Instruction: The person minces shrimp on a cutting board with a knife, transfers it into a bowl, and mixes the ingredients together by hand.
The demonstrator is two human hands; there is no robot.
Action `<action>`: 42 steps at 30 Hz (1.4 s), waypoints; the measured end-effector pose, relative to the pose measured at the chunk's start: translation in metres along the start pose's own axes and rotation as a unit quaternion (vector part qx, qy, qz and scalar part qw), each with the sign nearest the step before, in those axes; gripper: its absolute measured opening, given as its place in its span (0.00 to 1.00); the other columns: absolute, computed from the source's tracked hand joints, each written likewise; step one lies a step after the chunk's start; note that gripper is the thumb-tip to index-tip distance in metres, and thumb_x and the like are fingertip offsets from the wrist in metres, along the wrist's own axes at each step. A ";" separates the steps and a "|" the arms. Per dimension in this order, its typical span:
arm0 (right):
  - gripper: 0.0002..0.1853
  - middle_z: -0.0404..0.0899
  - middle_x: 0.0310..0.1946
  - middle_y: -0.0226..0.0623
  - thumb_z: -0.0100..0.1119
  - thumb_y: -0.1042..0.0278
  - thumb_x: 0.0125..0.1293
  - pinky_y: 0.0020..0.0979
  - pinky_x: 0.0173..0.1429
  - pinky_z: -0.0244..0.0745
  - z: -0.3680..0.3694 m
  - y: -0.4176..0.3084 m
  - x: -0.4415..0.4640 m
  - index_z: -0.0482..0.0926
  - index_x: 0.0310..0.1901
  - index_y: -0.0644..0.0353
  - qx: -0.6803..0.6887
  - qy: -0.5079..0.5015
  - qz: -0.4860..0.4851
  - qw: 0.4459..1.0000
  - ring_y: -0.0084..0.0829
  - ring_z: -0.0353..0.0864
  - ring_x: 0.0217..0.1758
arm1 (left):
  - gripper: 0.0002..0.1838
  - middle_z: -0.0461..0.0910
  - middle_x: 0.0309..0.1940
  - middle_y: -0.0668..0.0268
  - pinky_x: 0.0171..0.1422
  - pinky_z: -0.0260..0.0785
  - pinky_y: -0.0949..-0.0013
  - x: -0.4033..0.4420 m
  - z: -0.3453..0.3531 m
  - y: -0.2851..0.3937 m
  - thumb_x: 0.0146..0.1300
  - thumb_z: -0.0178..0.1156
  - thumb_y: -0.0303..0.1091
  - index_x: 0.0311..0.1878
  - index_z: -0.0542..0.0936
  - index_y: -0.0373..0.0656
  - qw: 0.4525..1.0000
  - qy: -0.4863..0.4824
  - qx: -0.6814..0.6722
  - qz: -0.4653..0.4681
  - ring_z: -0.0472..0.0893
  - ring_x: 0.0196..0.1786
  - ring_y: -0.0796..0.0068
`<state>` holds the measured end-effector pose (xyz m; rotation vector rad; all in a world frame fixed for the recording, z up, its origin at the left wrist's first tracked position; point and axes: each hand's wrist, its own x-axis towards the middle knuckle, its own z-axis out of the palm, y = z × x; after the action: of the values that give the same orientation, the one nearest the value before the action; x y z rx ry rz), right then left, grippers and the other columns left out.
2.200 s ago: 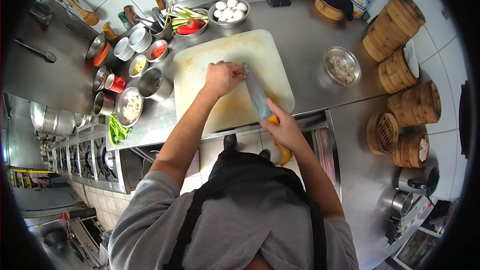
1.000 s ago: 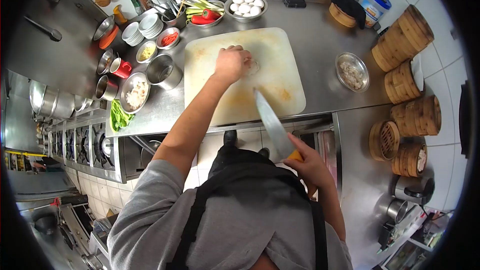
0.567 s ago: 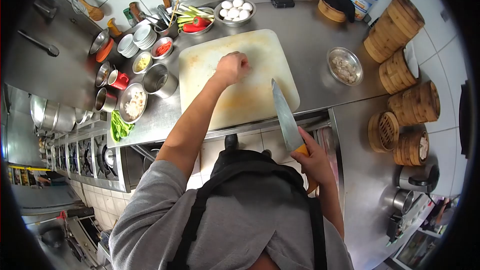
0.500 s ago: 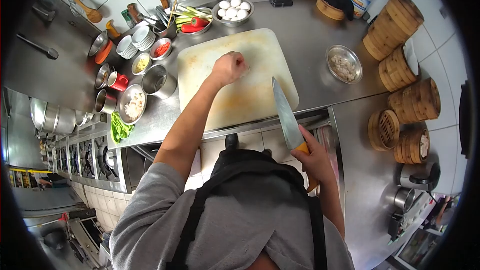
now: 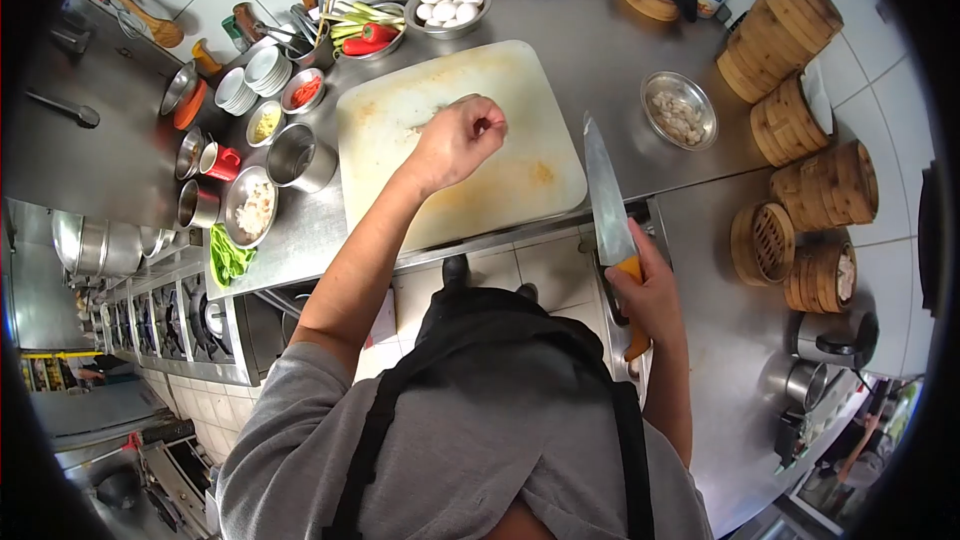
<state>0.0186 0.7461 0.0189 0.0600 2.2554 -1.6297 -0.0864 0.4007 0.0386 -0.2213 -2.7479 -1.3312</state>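
Note:
My left hand (image 5: 458, 147) is over the middle of a stained white cutting board (image 5: 480, 210), its fingers curled closed. Whatever they may hold is hidden. Tiny pale bits of food lie on the board just behind that hand. In my right hand (image 5: 650, 285) is a large kitchen knife (image 5: 605, 190) with an orange handle, gripped at the counter's front edge. Its blade points away from me, beside the board's right edge. Farther right stands a metal bowl (image 5: 655, 130) of pale, greyish raw pieces, which look like shrimp.
Behind the board are bowls of eggs (image 5: 450, 12) and red peppers with green stalks (image 5: 370, 37). Small bowls, a steel pot (image 5: 300, 162) and leafy greens (image 5: 230, 258) line the left. Bamboo steamers (image 5: 785, 30) stack up on the right. An open drawer (image 5: 640, 225) is below the knife.
My right hand has carried the knife rightward, off the board's right edge. My left hand has shifted slightly right over the board, still curled. The whole view has shifted a little.

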 end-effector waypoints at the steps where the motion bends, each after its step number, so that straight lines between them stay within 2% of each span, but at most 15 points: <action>1: 0.42 0.77 0.39 0.27 0.71 0.75 0.67 0.25 0.29 0.74 -0.002 0.002 -0.001 0.67 0.82 0.53 -0.001 0.003 0.002 1.000 0.16 0.72 0.29 | 0.09 0.85 0.39 0.58 0.47 0.78 0.62 0.002 0.005 0.007 0.68 0.65 0.35 0.41 0.84 0.38 1.000 -0.011 -0.004 0.011 0.84 0.38 0.64; 4: 0.42 0.78 0.39 0.27 0.70 0.76 0.67 0.24 0.29 0.72 -0.008 0.004 -0.005 0.67 0.82 0.52 0.010 0.021 -0.013 1.000 0.16 0.72 0.29 | 0.08 0.81 0.36 0.67 0.47 0.75 0.69 0.012 0.034 0.012 0.71 0.65 0.33 0.42 0.83 0.36 0.997 -0.031 -0.057 0.044 0.78 0.38 0.77; 6: 0.42 0.79 0.39 0.27 0.70 0.76 0.67 0.23 0.30 0.72 -0.011 -0.003 -0.009 0.67 0.82 0.52 0.008 0.037 0.018 0.999 0.15 0.71 0.29 | 0.08 0.83 0.37 0.64 0.48 0.77 0.65 0.015 0.060 0.008 0.71 0.65 0.33 0.43 0.84 0.38 0.994 -0.044 -0.077 0.058 0.82 0.39 0.70; 8: 0.42 0.79 0.39 0.27 0.71 0.76 0.67 0.22 0.30 0.71 -0.012 0.000 -0.011 0.67 0.83 0.52 0.018 0.041 0.015 0.999 0.15 0.70 0.28 | 0.08 0.85 0.39 0.60 0.49 0.78 0.61 0.018 0.083 -0.008 0.69 0.66 0.33 0.45 0.87 0.40 0.993 -0.055 0.018 0.105 0.85 0.41 0.60; 9: 0.42 0.80 0.39 0.26 0.71 0.76 0.67 0.22 0.30 0.71 -0.012 0.002 -0.013 0.67 0.83 0.51 0.027 0.042 0.011 0.999 0.15 0.70 0.27 | 0.10 0.86 0.46 0.62 0.54 0.77 0.56 0.017 0.086 -0.019 0.67 0.67 0.33 0.50 0.89 0.46 0.978 -0.072 0.143 0.134 0.86 0.49 0.58; 13: 0.42 0.81 0.38 0.27 0.71 0.76 0.67 0.22 0.30 0.71 -0.010 0.000 -0.019 0.67 0.83 0.50 0.020 0.054 -0.002 0.998 0.14 0.71 0.28 | 0.15 0.85 0.52 0.66 0.59 0.73 0.55 -0.024 0.083 -0.031 0.65 0.68 0.34 0.54 0.89 0.50 0.934 -0.049 0.311 0.167 0.83 0.56 0.63; 16: 0.42 0.85 0.43 0.32 0.71 0.73 0.66 0.26 0.38 0.78 -0.011 -0.004 -0.021 0.67 0.82 0.50 -0.031 0.043 0.045 0.998 0.19 0.77 0.34 | 0.17 0.84 0.57 0.69 0.62 0.71 0.54 -0.048 0.068 -0.039 0.64 0.69 0.34 0.57 0.88 0.53 0.922 -0.060 0.349 0.157 0.81 0.61 0.65; 18: 0.42 0.88 0.49 0.40 0.73 0.69 0.66 0.32 0.52 0.82 -0.008 0.007 -0.018 0.67 0.82 0.49 -0.116 0.023 -0.032 0.993 0.28 0.85 0.42 | 0.17 0.84 0.55 0.67 0.60 0.71 0.55 -0.059 0.053 -0.050 0.61 0.69 0.36 0.55 0.87 0.52 0.934 0.001 0.318 0.166 0.81 0.59 0.63; 21: 0.42 0.88 0.55 0.46 0.73 0.66 0.66 0.36 0.62 0.80 -0.002 0.008 -0.017 0.67 0.82 0.48 -0.172 -0.022 -0.064 0.983 0.40 0.89 0.49 | 0.18 0.84 0.54 0.65 0.59 0.72 0.53 -0.060 0.030 -0.071 0.61 0.71 0.37 0.55 0.87 0.51 0.929 0.101 0.346 0.082 0.81 0.58 0.60; 25: 0.42 0.85 0.63 0.45 0.74 0.68 0.65 0.33 0.67 0.77 0.007 -0.003 -0.012 0.69 0.81 0.51 -0.159 -0.087 -0.018 0.983 0.30 0.84 0.60 | 0.17 0.85 0.53 0.63 0.61 0.73 0.52 -0.039 0.006 -0.086 0.63 0.71 0.40 0.54 0.88 0.49 0.928 0.148 0.342 -0.013 0.82 0.60 0.58; 27: 0.42 0.88 0.58 0.47 0.73 0.62 0.67 0.38 0.61 0.81 0.011 0.000 -0.006 0.67 0.82 0.45 -0.192 -0.110 -0.022 0.975 0.46 0.90 0.55 | 0.16 0.86 0.53 0.63 0.61 0.73 0.50 -0.026 -0.002 -0.094 0.64 0.71 0.41 0.54 0.88 0.49 0.924 0.171 0.340 -0.042 0.83 0.59 0.57; 28: 0.42 0.88 0.58 0.47 0.73 0.62 0.67 0.38 0.61 0.81 0.013 0.001 -0.004 0.67 0.82 0.45 -0.193 -0.113 -0.026 0.974 0.46 0.90 0.55 | 0.16 0.86 0.53 0.62 0.61 0.73 0.49 -0.019 -0.006 -0.099 0.65 0.70 0.42 0.53 0.88 0.49 0.920 0.191 0.336 -0.066 0.83 0.59 0.56; 36: 0.42 0.87 0.61 0.47 0.72 0.61 0.67 0.39 0.64 0.80 0.020 0.020 0.003 0.67 0.82 0.44 -0.172 -0.097 -0.074 0.977 0.48 0.89 0.59 | 0.17 0.87 0.50 0.64 0.67 0.69 0.51 0.017 -0.014 -0.097 0.60 0.72 0.49 0.47 0.88 0.50 0.926 0.014 0.310 -0.215 0.83 0.60 0.61; 39: 0.42 0.86 0.62 0.47 0.72 0.62 0.67 0.39 0.64 0.80 0.020 0.015 0.002 0.67 0.82 0.45 -0.180 -0.092 -0.070 0.977 0.47 0.89 0.59 | 0.16 0.89 0.45 0.65 0.67 0.68 0.53 0.005 -0.023 -0.096 0.60 0.71 0.47 0.47 0.88 0.50 0.899 0.058 0.400 -0.167 0.85 0.57 0.62; 42: 0.41 0.85 0.64 0.47 0.72 0.62 0.67 0.38 0.65 0.80 0.017 0.015 -0.001 0.68 0.81 0.45 -0.166 -0.088 -0.051 0.981 0.46 0.89 0.60 | 0.17 0.90 0.39 0.65 0.61 0.72 0.54 -0.040 -0.048 -0.070 0.60 0.75 0.48 0.44 0.87 0.48 0.933 -0.033 0.353 -0.069 0.88 0.47 0.59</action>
<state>0.0271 0.7352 0.0009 -0.2759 2.3875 -1.2284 -0.0585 0.3158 0.0087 -0.0165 -3.1223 -0.2798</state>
